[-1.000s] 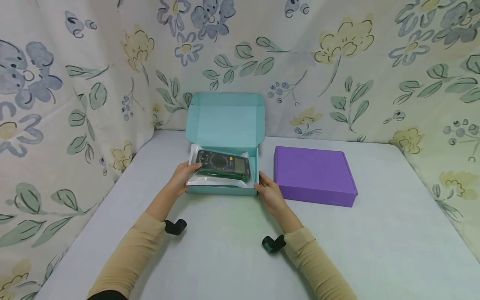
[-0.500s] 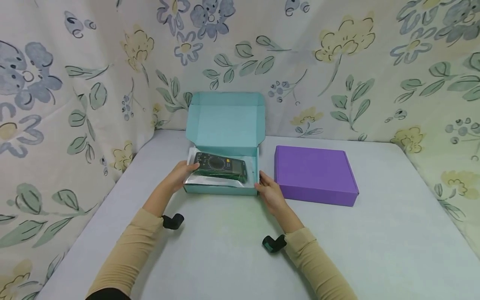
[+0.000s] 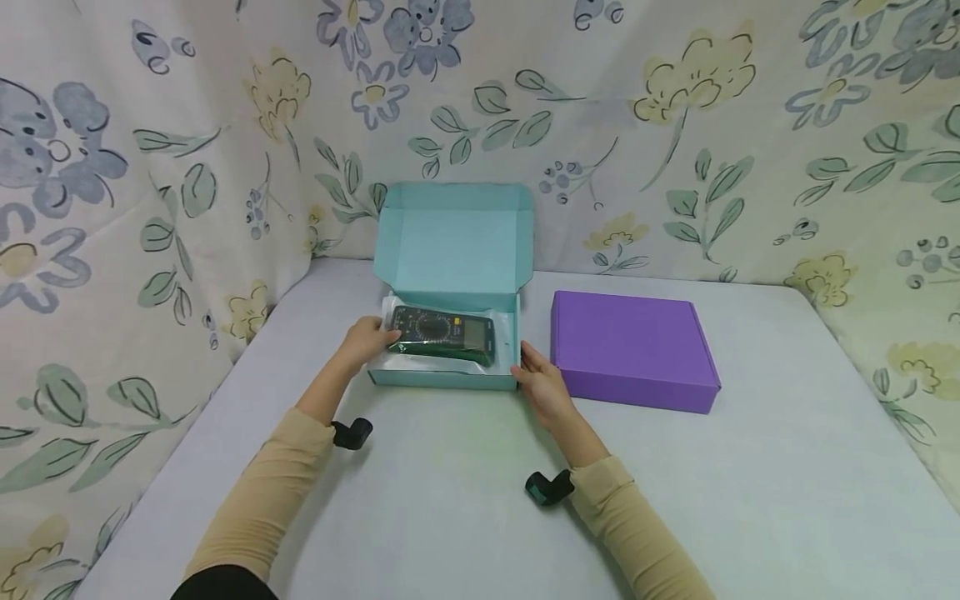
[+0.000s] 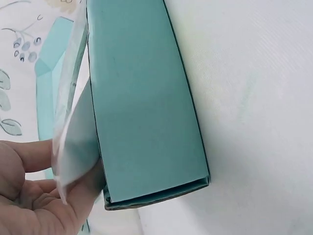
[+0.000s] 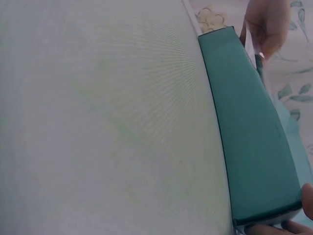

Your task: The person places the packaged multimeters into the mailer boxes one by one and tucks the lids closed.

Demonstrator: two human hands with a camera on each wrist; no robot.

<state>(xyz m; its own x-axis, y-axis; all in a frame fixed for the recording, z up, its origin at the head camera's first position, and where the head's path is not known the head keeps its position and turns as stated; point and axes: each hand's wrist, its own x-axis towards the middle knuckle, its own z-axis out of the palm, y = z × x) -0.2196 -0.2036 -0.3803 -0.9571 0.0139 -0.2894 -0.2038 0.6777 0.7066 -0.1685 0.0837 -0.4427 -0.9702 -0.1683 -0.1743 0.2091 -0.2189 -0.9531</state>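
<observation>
A black multimeter (image 3: 442, 333) with a round dial and a grey display lies tilted in a clear plastic bag (image 3: 382, 360). It sits at the mouth of an open teal box (image 3: 450, 381), whose lid stands up behind. My left hand (image 3: 365, 340) pinches the bag's left end, thumb on top; in the left wrist view the fingers (image 4: 85, 193) reach between the bag and the box's front wall (image 4: 142, 107). My right hand (image 3: 546, 390) grips the box's right front corner, thumb at the top edge, fingers round the side.
To the right on the white table (image 3: 450, 500) lies a closed purple box (image 3: 630, 342), close beside my right hand. A floral curtain (image 3: 600, 125) hangs behind and along the left side. Each wrist wears a small black camera (image 3: 352, 433).
My left hand has shifted the bagged multimeter slightly left and lower into the teal box. The right hand keeps its hold on the box corner.
</observation>
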